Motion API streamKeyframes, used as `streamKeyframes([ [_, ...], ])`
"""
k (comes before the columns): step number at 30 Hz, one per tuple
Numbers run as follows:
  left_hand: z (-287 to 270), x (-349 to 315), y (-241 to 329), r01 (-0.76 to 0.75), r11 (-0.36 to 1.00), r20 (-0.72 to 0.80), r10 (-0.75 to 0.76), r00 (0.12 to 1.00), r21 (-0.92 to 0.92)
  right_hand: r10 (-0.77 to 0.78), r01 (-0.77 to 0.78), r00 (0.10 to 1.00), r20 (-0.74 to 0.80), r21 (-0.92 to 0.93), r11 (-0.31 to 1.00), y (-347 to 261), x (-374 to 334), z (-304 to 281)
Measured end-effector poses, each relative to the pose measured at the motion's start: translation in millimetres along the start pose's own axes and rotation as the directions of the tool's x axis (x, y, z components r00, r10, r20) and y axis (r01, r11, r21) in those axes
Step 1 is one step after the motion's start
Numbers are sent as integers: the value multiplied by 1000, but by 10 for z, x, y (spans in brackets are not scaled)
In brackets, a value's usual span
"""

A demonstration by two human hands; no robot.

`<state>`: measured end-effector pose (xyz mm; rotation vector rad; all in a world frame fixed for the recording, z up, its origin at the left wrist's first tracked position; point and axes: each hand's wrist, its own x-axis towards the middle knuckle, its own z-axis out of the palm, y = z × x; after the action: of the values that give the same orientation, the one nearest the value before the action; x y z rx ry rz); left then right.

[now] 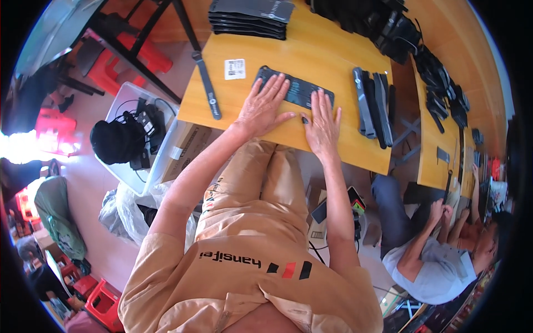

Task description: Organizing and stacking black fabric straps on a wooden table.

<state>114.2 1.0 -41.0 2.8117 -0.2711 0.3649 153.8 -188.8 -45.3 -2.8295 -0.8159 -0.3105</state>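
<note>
A dark, flat rectangular piece (300, 92) with faint print lies on the yellow wooden table (327, 53) in front of me. My left hand (264, 110) lies flat over its left part, fingers stretched out and pointing away from me. On its right end rest the fingertips of my right hand (322, 127), also straight, with the thumb apart. A small dark spot shows by the right thumb; I cannot tell what it is. Neither hand is wrapped round anything. Left of the piece are a white printed label (235, 69) and a long grey strap (207, 89).
Several dark folded pieces are stacked (250, 22) at the far left. Grey and black straps (365, 105) lie at the right, black goods (377, 25) at the back. A plastic bin (125, 164) stands left. A co-worker (427, 266) sits right.
</note>
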Motion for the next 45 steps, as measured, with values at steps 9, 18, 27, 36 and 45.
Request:
streamKeyframes([
  [9, -413, -288, -431, 312, 895, -455, -434, 777, -320, 105, -47, 979, -175, 306, 951, 120, -53, -44],
  [18, -459, -130, -1780, 587, 568, -137, -776, 616, -576, 139, -2, 918, -372, 346, 938, 101, -78, -79],
  [27, -1120, -568, -134, 281, 430, -54, -620, 783, -858, 24, 174, 967, -254, 726, 665, -761, -188, -652],
  [36, -910, -769, 197, 143, -212, 247, -622, 743, -967, -204, -463, 850, 486, 873, 152, -637, -407, -700],
  [45, -789, -618, 38, 299, -186, 349, -597, 722, -936, 7, -569, 819, 574, 810, 139, 80, -472, -673],
])
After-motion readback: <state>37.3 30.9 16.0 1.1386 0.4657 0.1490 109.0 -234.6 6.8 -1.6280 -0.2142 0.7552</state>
